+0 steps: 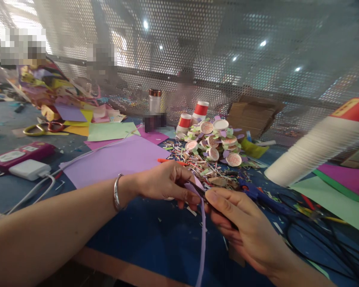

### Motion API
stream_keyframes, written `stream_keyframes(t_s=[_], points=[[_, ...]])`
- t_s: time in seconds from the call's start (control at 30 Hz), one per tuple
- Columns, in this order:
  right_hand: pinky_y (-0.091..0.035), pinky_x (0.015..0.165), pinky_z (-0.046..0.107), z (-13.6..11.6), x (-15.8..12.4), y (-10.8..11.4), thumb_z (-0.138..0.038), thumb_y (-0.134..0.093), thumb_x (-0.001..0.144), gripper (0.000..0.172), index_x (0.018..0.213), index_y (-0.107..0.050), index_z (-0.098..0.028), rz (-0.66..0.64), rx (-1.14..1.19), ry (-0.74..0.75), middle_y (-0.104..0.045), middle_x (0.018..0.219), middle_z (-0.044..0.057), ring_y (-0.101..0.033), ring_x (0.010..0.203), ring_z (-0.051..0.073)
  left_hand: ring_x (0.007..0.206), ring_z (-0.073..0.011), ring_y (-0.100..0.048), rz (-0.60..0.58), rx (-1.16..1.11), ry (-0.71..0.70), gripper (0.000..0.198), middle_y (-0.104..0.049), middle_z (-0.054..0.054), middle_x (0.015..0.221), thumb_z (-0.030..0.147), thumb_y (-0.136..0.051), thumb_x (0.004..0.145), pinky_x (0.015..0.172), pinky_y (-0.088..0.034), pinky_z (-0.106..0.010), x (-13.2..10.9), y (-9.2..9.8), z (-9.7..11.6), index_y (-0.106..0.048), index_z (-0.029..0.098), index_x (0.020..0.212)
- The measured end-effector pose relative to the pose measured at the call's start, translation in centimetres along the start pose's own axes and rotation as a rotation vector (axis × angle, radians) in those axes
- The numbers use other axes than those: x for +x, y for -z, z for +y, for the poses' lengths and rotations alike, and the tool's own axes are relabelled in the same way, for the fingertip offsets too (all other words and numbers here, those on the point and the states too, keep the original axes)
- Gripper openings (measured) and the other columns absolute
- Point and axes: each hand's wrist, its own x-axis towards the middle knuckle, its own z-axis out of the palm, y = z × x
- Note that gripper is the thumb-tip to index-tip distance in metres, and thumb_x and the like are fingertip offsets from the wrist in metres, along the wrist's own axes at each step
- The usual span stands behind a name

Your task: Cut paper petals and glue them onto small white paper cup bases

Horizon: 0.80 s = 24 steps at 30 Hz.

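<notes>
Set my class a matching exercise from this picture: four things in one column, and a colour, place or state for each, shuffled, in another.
Things
1. bangle
2. paper strip
3. cup stack
4. cardboard

Descriptions
A. tilted, mostly white with red at the upper end
B. brown
C. silver
D. purple, hanging below the left hand and right hand

Right pairs: 1-C, 2-D, 3-A, 4-B

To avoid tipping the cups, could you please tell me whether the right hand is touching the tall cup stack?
Apart: the head view shows the blue tool in the gap between the right hand and cup stack.
</notes>
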Motion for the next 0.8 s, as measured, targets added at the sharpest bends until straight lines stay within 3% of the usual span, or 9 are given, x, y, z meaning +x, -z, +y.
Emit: stream_keyframes(t_s=[0.23,0.4,0.53,0.67,0.8], points=[[-0.011,0.037,0.016,-0.3,0.1,0.3,-0.054,-0.075,0.085,0.041,0.071,-0.062,-0.016,0.055,0.052,0.069,-0.035,0.051,-0.009,-0.017,0.042,0.002,0.062,-0.0098,-0.067,-0.064,0.013,-0.014,0.013,-0.075,-0.005,0.078,0.024,-0.080,0.080,0.059,-0.056,-0.020,0.8,-1.5,-1.4,-0.074,0.012,0.081],[-0.015,0.039,0.018,-0.9,0.3,1.4,-0.056,-0.074,0.085,0.041,0.075,-0.065,-0.018,0.221,0.041,0.145,-0.036,0.053,-0.008,-0.023,0.042,0.003,0.054,-0.0062,-0.061,0.254,-0.001,-0.159,0.021,-0.072,-0.002,0.074,0.030,-0.077,0.085,0.052,-0.050,-0.016,0.4,-0.3,-0.2,-0.066,0.012,0.083],[-0.015,0.040,0.020,-1.2,0.7,2.7,-0.055,-0.073,0.086,0.039,0.074,-0.066,-0.018,0.277,-0.020,0.259,-0.036,0.054,-0.007,-0.025,0.044,0.004,0.052,-0.0053,-0.057,0.408,0.043,-0.322,0.016,-0.065,0.002,0.067,0.027,-0.072,0.088,0.051,-0.047,-0.017,0.0,0.4,0.7,-0.063,0.014,0.087],[-0.017,0.041,0.020,-1.7,0.8,4.0,-0.057,-0.075,0.084,0.039,0.078,-0.066,-0.019,0.209,-0.170,0.196,-0.038,0.056,-0.007,-0.027,0.046,0.005,0.054,-0.0054,-0.055,0.596,0.081,-0.408,0.008,-0.061,0.004,0.063,0.021,-0.070,0.087,0.053,-0.045,-0.016,0.1,0.9,0.9,-0.064,0.015,0.085],[-0.021,0.042,0.019,-2.6,0.3,5.2,-0.055,-0.074,0.086,0.035,0.083,-0.064,-0.021,0.068,-0.436,0.094,-0.040,0.057,-0.008,-0.028,0.047,0.006,0.058,-0.0090,-0.066,0.822,-0.095,-0.459,0.007,-0.067,0.002,0.064,0.018,-0.066,0.083,0.053,-0.048,-0.017,0.3,1.5,1.2,-0.061,0.017,0.079]])
